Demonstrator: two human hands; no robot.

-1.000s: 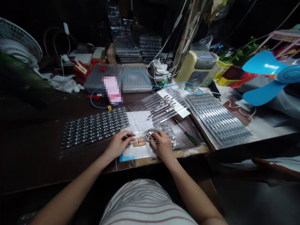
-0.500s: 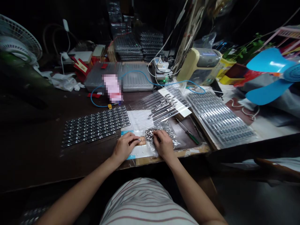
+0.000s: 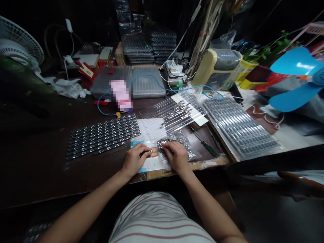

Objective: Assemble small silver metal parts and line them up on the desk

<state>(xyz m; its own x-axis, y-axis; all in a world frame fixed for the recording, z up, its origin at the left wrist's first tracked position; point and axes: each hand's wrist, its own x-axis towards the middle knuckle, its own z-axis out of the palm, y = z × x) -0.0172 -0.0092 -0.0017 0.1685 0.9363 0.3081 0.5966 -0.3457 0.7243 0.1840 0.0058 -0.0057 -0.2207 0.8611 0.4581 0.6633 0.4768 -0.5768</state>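
My left forearm (image 3: 95,200) and right forearm (image 3: 205,200) extend forward, slanting inward toward each other. My left grip (image 3: 134,158) has bent fingers, thumb close beneath the forefinger; my right grip (image 3: 177,157) is curled, back upward, fingertips pointing left. The two are near but apart.

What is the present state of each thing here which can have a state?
left hand: at the block, grip unclear
right hand: at the metal parts, grip unclear
block: partly hidden by left hand
metal parts: heaped loose
screwdriver: lying, untouched
centre tray: partly filled
yellow machine: lit up
blue fan: apparently not turning
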